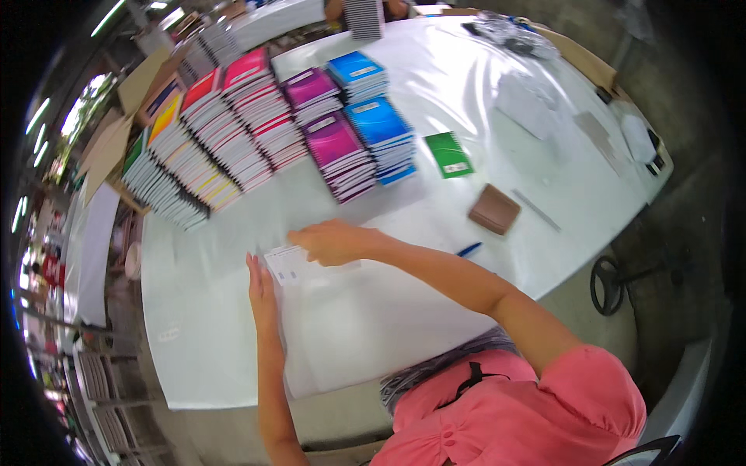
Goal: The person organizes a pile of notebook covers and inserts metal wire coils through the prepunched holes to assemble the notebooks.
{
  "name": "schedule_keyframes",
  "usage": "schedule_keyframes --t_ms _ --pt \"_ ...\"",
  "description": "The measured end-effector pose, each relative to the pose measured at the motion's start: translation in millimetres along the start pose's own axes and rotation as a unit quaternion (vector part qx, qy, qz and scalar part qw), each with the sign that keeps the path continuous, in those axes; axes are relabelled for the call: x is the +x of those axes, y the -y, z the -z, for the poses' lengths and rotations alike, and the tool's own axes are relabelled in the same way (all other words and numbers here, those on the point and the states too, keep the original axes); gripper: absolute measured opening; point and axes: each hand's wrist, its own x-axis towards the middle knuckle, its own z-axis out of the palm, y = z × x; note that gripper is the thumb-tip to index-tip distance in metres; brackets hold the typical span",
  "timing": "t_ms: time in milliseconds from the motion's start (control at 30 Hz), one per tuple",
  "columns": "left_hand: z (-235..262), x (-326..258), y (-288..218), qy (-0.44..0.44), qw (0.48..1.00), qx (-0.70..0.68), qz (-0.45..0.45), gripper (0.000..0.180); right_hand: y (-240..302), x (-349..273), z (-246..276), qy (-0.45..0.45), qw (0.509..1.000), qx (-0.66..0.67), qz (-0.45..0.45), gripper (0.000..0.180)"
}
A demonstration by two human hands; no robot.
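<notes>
Pink-sleeved right hand (334,241) presses flat, grip spread, on a clear sleeve (311,268) at frame centre; left hand (262,291) steadies its edge, open. Smoothing seems underway; next calls for a notebook (449,154).

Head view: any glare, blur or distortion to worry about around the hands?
Head view: strong fisheye, table edges bow and the corners go black. Soft glare on the glossy white top beyond the notebooks. Left hand and right hand look slightly soft, and the white sheet under them barely separates from the table. Bright windows at the left rim blow out.
</notes>
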Motion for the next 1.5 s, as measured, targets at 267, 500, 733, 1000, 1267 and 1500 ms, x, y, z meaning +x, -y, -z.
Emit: schedule_keyframes --t_ms 267,500,733,1000,1267,1500 --pt "-61 -47 16 0.097 0.897 0.399 -0.161 0.065 -161 -247 129 -0.266 0.945 0.015 -0.192 0.057" --pt "-118 -14 -24 0.129 0.983 0.11 -0.07 0.066 -324 -388 191 -0.274 0.892 -0.004 -0.359 0.04" --pt "-134 52 -25 0.06 0.982 -0.167 0.062 0.072 -322 -294 168 -0.432 0.83 -0.22 -0.277 0.036" --pt "-170 145 -4 0.015 0.95 -0.306 0.055 0.071 -246 -75 111 -0.241 0.806 0.505 -0.194 0.087" --pt "-173 128 -12 0.093 0.926 -0.364 0.03 0.048 -205 -57 93 -0.202 0.801 0.526 -0.2 0.097" --pt "-108 99 2 0.057 0.923 -0.376 0.055 0.045 -145 -38 51 -0.166 0.796 0.56 -0.161 0.085"
